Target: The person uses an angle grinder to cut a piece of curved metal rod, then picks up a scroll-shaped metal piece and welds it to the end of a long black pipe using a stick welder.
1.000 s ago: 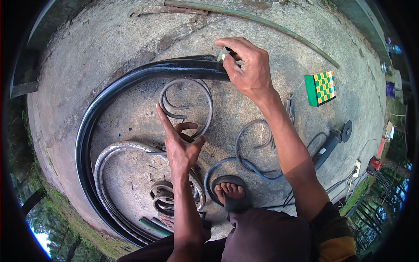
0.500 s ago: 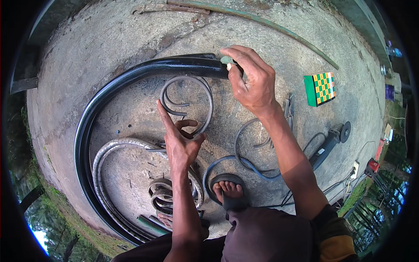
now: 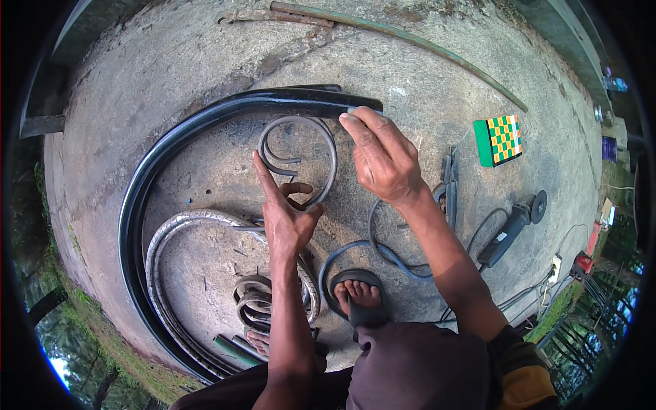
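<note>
A thick, glossy black tube [image 3: 225, 108] curves in a big arc from the top middle down the left side. At its far end my right hand [image 3: 386, 157] is closed in a pinch on a small grey-green piece [image 3: 351, 110], against the tube's surface. The fingers hide most of that piece. My left hand [image 3: 290, 219] is open in the air, index finger stretched out and the others loosely bent, holding nothing. Just beyond it lies a loop of thin grey hose [image 3: 333, 154]. Inside the arc rests a pale, scuffed coil of tubing [image 3: 158, 239].
A green checkered box [image 3: 484, 143] and an angle grinder [image 3: 509, 236] lie to the right. Blue-grey hose [image 3: 328, 263] curls by my sandalled foot [image 3: 359, 294]. Dark strips [image 3: 449, 184] lie beside my right forearm. A long greenish pipe [image 3: 410, 39] crosses the far concrete.
My right hand has slid left and slightly nearer along the tube, uncovering its end. The grey-green piece is now mostly hidden under the fingers. My left hand has barely moved.
</note>
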